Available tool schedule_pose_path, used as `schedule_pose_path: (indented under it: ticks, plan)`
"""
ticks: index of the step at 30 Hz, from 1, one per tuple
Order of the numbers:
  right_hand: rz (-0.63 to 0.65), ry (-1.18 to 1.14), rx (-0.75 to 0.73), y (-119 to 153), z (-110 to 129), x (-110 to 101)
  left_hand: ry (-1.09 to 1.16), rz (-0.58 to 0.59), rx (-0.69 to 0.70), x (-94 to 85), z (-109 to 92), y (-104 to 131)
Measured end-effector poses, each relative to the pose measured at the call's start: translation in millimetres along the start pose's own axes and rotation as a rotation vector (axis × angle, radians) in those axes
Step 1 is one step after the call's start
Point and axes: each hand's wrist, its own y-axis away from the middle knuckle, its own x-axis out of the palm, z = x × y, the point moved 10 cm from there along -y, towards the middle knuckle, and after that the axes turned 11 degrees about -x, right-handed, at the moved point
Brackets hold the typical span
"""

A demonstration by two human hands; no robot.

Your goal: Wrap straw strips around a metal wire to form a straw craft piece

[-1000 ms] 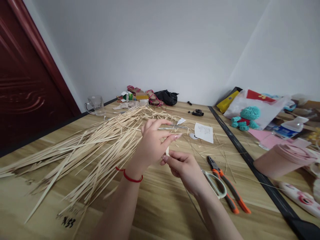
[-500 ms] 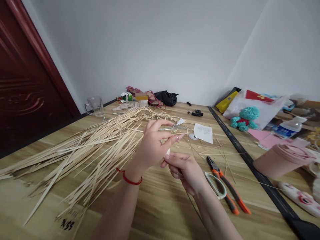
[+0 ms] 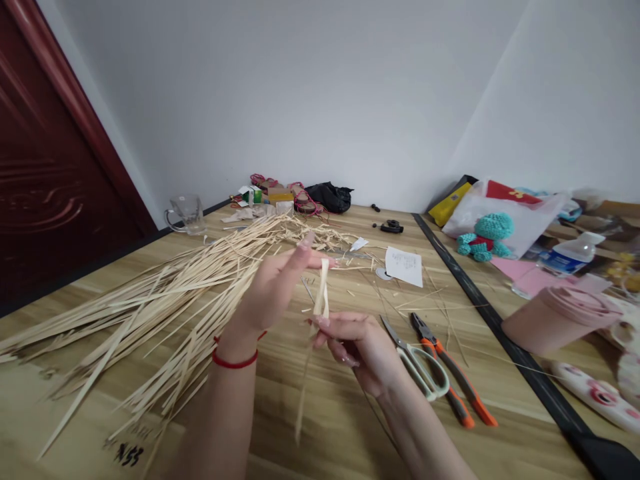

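Between the thumb and fingers of my right hand (image 3: 363, 347) is pinched a pale flat strip (image 3: 321, 293), looped at its top, with a tail hanging down toward the tabletop. My left hand (image 3: 273, 287) is at the upper left of the loop. Its thumb points up, apart from the fingers, and the fingertips reach behind or against the loop's top. A large pile of long pale strips (image 3: 200, 273) lies to the left. Scissors with pale green handles (image 3: 425, 373) and orange-grey pliers (image 3: 455, 373) lie right of my right hand.
At the back stand a glass mug (image 3: 187, 213) and a black plastic bag (image 3: 330, 197). Printed paper (image 3: 404, 267) lies beyond my hands. On the right are a turquoise crocheted toy (image 3: 487, 237), a pink roll (image 3: 555, 317) and a water bottle (image 3: 575, 255).
My left hand has moved left and its thumb has lifted away from the fingers. The looped strip now shows between my hands, and more of the scissors is visible.
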Motion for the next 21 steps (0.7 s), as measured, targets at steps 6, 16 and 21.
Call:
schedule_pose_path:
  ticks: [6, 16, 21]
  plan:
    - [0.024, -0.026, 0.028, 2, -8, 9, 0.374, -0.008, -0.153, -20.7, 45, -17]
    - [-0.067, -0.165, -0.108, 1, 34, -30, 0.010, 0.262, -0.400, 22.9, 99, -18]
    - [-0.217, -0.346, -0.160, 13, 37, -69, -0.118, 0.457, -0.221, 38.1, 69, -5]
